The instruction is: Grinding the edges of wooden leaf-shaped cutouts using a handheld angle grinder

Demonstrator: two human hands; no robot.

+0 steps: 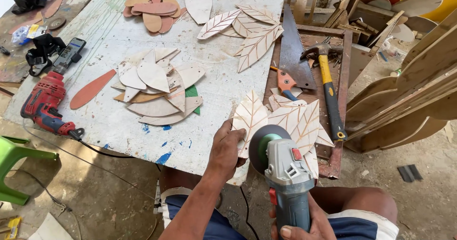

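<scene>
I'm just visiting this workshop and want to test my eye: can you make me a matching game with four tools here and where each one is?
Things:
1. angle grinder
2. red drill
3. hammer
4. handsaw

Places:
A. left edge of the table, cord hanging off
B. gripped in the right hand, disc at a grooved wooden leaf
C. flat on the rusty tray, blade beside the hammer
D. on the rusty tray, yellow-and-black handle toward the person

Pairs: 1-B, 2-A, 3-D, 4-C
</scene>
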